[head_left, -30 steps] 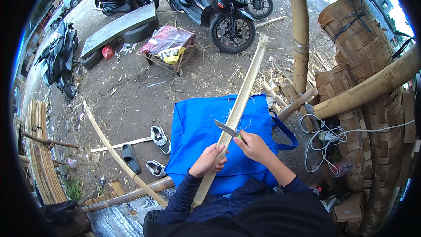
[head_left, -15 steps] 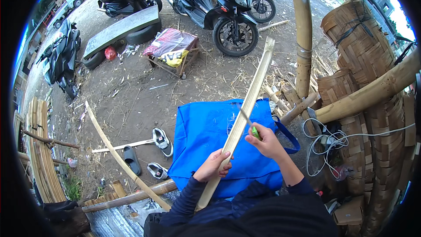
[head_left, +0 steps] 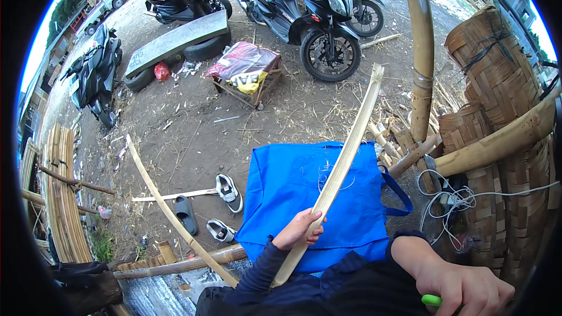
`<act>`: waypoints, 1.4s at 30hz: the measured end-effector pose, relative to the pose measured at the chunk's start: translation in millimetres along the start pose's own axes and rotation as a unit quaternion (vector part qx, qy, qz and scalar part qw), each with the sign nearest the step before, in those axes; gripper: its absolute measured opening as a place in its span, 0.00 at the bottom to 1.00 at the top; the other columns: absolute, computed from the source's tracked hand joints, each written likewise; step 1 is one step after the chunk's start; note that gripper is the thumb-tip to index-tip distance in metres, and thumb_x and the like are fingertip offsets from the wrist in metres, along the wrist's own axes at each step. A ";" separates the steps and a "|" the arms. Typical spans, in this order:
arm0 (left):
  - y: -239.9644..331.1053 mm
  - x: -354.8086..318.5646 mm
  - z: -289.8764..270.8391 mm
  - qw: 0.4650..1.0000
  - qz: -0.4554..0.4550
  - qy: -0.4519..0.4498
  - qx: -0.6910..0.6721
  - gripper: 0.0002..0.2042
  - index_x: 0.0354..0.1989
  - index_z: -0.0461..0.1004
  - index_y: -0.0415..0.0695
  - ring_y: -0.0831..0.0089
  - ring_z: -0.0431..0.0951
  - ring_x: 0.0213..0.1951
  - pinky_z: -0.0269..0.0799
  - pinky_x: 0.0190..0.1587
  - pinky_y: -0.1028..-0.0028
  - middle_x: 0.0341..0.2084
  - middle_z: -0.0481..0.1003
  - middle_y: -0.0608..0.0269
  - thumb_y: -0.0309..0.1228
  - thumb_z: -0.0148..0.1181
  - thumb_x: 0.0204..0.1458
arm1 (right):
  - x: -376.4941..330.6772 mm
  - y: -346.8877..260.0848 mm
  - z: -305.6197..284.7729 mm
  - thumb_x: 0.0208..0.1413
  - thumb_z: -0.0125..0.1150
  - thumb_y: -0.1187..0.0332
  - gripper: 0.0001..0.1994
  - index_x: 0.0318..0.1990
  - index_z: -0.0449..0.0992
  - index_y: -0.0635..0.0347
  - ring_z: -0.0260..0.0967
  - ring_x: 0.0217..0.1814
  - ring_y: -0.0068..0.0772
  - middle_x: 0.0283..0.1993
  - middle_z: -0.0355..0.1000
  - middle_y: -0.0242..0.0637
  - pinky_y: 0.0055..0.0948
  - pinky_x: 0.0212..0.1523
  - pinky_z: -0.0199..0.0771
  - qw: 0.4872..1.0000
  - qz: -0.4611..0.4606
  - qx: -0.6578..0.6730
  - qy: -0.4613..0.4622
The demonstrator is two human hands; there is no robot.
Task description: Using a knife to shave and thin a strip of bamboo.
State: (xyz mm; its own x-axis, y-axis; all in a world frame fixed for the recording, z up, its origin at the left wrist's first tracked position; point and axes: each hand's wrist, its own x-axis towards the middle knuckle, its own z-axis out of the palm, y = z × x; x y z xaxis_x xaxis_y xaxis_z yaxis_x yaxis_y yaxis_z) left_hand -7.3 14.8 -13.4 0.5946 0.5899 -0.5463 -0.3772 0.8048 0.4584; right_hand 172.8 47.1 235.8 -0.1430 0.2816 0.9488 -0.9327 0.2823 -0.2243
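My left hand (head_left: 300,229) grips a long pale bamboo slat (head_left: 339,169) near its lower part; the slat slants up and to the right over a blue bag (head_left: 293,187) spread across my lap. Down at the lower right edge of the view, my right hand (head_left: 462,287) is closed around a green knife handle (head_left: 431,300), well clear of the slat. The blade is hidden from view.
Woven bamboo baskets (head_left: 497,70) and thick bamboo poles (head_left: 422,52) stand at the right. Motorbikes (head_left: 304,6) are parked at the top. Shoes and a sandal (head_left: 225,190), a bent bamboo strip (head_left: 170,210) and stacked slats (head_left: 58,193) lie on the dirt at the left. White cable (head_left: 451,199) lies beside the bag.
My right hand has drawn the knife back from the slat, down to the lower right. The left hand keeps hold of the slat, which stays slanted over the bag.
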 end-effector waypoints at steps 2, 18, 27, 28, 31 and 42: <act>-2.7 0.2 -1.1 1.000 -0.004 0.002 -0.008 0.14 0.38 0.63 0.44 0.84 0.58 0.15 0.54 0.16 0.83 0.17 0.60 0.69 0.43 0.46 0.59 | 4.0 -4.4 -2.7 0.60 0.42 0.68 0.09 0.28 0.66 0.58 0.67 0.31 0.39 0.30 0.69 0.43 0.31 0.32 0.65 0.992 0.050 0.117 -0.009; 4.0 0.7 -4.8 1.000 0.004 -0.002 -0.001 0.14 0.38 0.63 0.42 0.81 0.59 0.15 0.56 0.17 0.82 0.17 0.61 0.66 0.42 0.48 0.58 | -107.6 22.6 -53.8 0.48 0.44 0.30 0.32 0.26 0.57 0.55 0.58 0.21 0.28 0.23 0.63 0.39 0.26 0.25 0.61 0.841 0.465 -0.143 0.236; 2.1 -5.0 -3.9 1.000 -0.005 0.017 -0.008 0.13 0.39 0.63 0.43 0.80 0.59 0.15 0.56 0.17 0.81 0.17 0.60 0.66 0.42 0.48 0.59 | -194.6 28.5 -87.2 0.58 0.44 0.46 0.23 0.26 0.68 0.58 0.69 0.24 0.49 0.18 0.68 0.43 0.43 0.24 0.64 0.503 0.640 -0.580 -0.031; 3.3 -5.6 -2.2 1.000 -0.011 0.017 -0.009 0.13 0.39 0.63 0.43 0.80 0.59 0.15 0.56 0.17 0.81 0.17 0.60 0.66 0.42 0.48 0.59 | -198.4 28.8 -85.4 0.58 0.44 0.46 0.23 0.26 0.68 0.58 0.69 0.24 0.49 0.18 0.68 0.43 0.43 0.24 0.64 0.501 0.643 -0.578 -0.028; 5.8 -7.0 -0.3 0.998 0.021 0.029 0.047 0.12 0.38 0.62 0.45 0.82 0.59 0.16 0.56 0.17 0.82 0.17 0.60 0.68 0.39 0.53 0.57 | -207.8 29.9 -82.9 0.58 0.44 0.46 0.24 0.26 0.68 0.58 0.69 0.23 0.49 0.18 0.68 0.43 0.43 0.25 0.65 0.514 0.620 -0.590 -0.056; 4.0 -2.7 3.4 0.997 0.018 0.040 0.058 0.11 0.38 0.60 0.47 0.84 0.59 0.16 0.55 0.17 0.84 0.17 0.59 0.71 0.34 0.56 0.55 | -215.5 31.7 -78.5 0.59 0.44 0.47 0.23 0.31 0.70 0.61 0.69 0.22 0.49 0.18 0.68 0.45 0.43 0.25 0.65 0.539 0.662 -0.521 0.004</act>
State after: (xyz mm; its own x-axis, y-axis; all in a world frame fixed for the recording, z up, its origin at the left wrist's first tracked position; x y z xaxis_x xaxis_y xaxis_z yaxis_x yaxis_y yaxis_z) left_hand -8.0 16.2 -7.7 0.5214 0.6259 -0.5801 -0.3104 0.7723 0.5543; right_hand 200.0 67.3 6.8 -0.4494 0.8715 -0.1960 0.6772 0.1893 -0.7110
